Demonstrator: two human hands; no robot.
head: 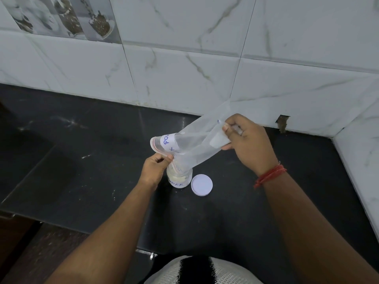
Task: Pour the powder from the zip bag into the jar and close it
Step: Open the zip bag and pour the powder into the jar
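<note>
A clear zip bag (194, 144) with a white label in blue writing is tilted mouth-down over a small glass jar (180, 179). The jar stands on the black counter, holds pale powder and carries a handwritten label. My left hand (155, 169) pinches the bag's red-edged zip mouth just above the jar's opening. Up and to the right, my right hand (248, 140) grips the raised bottom end of the bag. A little powder remains near that upper end. The white round lid (202, 184) lies flat on the counter just right of the jar.
The black stone counter (82, 160) meets a white marble-patterned tiled wall (184, 68) behind and on the right. The counter's front edge runs along the lower left. A red thread band circles my right wrist.
</note>
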